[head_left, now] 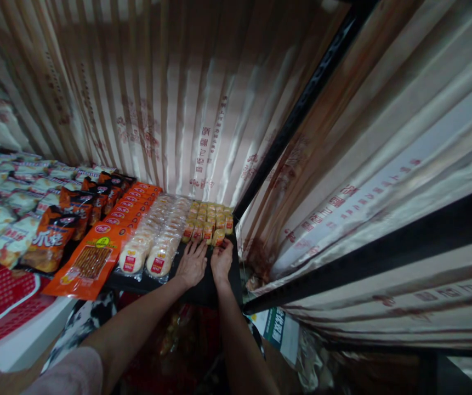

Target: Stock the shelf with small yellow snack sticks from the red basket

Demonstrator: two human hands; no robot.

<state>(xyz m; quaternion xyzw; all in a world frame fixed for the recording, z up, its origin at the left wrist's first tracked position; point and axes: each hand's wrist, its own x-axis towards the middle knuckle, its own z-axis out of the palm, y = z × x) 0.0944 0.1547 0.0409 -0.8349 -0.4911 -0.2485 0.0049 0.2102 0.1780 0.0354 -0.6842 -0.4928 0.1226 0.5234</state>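
My right hand (pixel 221 262) holds one small pack (pixel 218 237). My left hand (pixel 193 266) is flat, fingertips against the neighbouring packs (pixel 208 232).

A short sleeve (pixel 73 373) of pale, dusty-pink fabric shows on the left side, while the forearms (pixel 149 312) and hands (pixel 193 264) are bare. Black-and-white blotched cloth (pixel 81 323), apparently worn lower down, appears below; its cut is hidden.

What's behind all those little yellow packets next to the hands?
Behind the little yellow packets is a pale, pleated curtain with reddish writing. Whatever is beyond the curtain can't be seen, because the cloth covers it.
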